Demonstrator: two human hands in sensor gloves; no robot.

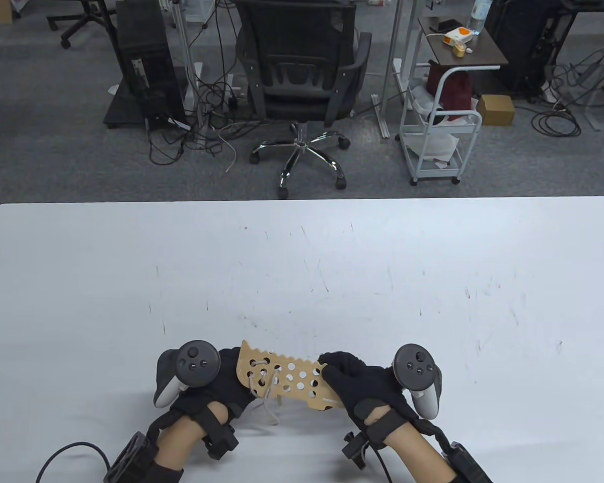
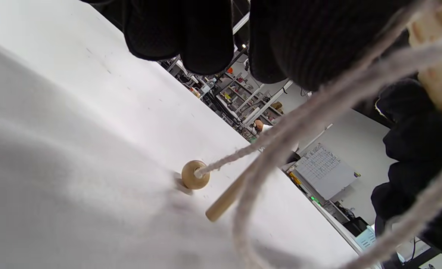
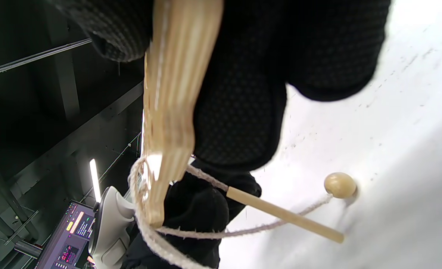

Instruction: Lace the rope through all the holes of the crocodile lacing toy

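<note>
Crocodile lacing toy (image 1: 287, 375), a flat pale wooden board pierced with rows of round holes, is held between both gloved hands above the near edge of the white table (image 1: 302, 271). At its left end the left hand (image 1: 231, 382) grips the board, fingers curled round the edge; a dark tracker (image 1: 194, 365) sits on the back of that hand. Beside this grip the rope (image 1: 267, 397), a pale cord, crosses several of the holes at the left part of the board and hangs below it in loose strands. In the left wrist view the rope (image 2: 318, 108) runs down from the board to a round wooden bead (image 2: 195, 174) lying on the table, and a slim wooden needle (image 2: 224, 200) hangs just beside the bead, its tip close to the surface. The holes toward the middle and right of the board carry no cord. At the right end the right hand (image 1: 357, 382) holds the board, its fingers closed over the top edge; in the right wrist view the board (image 3: 172, 93) appears edge-on, pinched between thumb and fingers (image 3: 239, 112). There the needle (image 3: 284, 215) slants down toward the table, with the bead (image 3: 339, 185) resting near it. A second tracker (image 1: 417, 370) rides on the right hand. Beyond the table stand an office chair (image 1: 302, 75) and a white trolley (image 1: 440, 126).
</note>
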